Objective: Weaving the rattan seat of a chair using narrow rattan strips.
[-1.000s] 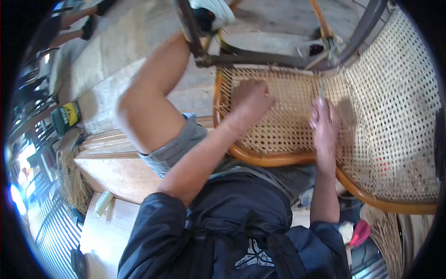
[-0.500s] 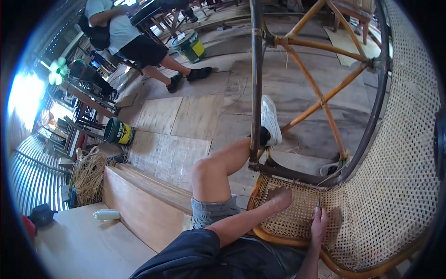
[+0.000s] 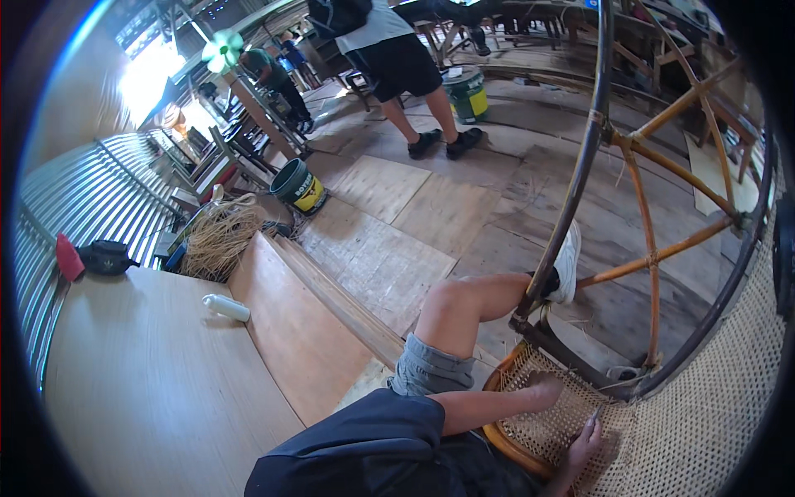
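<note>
Left hand [image 3: 546, 389] curled, knuckles down on cane seat [image 3: 563, 418], grip unclear | right hand [image 3: 584, 443] fingers flat on weave, holding nothing | seat lower right, inside chair frame [image 3: 580, 166] | bucket [image 3: 298, 186] far left.

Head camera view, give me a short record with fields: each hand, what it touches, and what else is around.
left hand: palm down on the woven cane seat panel with a bent wooden rim
right hand: fingers pressed on the same cane panel
chair frame: dark curved rattan poles rising above the panel
white sneaker: braced against the frame
floor: two green plastic buckets, pile of loose straw-coloured cane strands
bench: white plastic bottle lying on its side
</note>
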A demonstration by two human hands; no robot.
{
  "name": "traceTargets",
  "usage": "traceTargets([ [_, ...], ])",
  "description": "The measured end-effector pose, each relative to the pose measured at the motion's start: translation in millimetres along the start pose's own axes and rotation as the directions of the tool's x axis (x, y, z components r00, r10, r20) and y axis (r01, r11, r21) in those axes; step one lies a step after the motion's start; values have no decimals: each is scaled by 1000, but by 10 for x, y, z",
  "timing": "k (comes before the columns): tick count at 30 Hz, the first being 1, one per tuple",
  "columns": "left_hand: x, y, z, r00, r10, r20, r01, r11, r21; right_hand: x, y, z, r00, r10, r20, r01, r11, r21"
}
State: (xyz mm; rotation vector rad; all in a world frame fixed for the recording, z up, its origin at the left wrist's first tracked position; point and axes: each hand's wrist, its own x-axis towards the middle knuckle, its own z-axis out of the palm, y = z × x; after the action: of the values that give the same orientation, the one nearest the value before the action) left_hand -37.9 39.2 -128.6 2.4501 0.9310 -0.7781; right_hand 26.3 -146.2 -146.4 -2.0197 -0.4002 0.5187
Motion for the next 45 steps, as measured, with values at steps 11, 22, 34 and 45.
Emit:
traceTargets([
  [11, 388, -164, 318, 995, -36, 89, 23, 988, 150, 0, -168, 51, 974, -225, -16, 225, 964, 139],
  [22, 508, -792, 1337, 539, 768, -346, -233, 531, 815, 12, -812, 131, 945, 172, 279, -163, 985, -55],
  [34, -93, -693, -71, 950, 303, -76, -312, 934, -176, 468, -1003, 192, 843, 301, 446, 122, 701, -703],
  [45, -202, -621, -215, 975, 209, -75, -217, 969, -121, 580, -1175, 441, 679, 565, 468, 190, 481, -856],
])
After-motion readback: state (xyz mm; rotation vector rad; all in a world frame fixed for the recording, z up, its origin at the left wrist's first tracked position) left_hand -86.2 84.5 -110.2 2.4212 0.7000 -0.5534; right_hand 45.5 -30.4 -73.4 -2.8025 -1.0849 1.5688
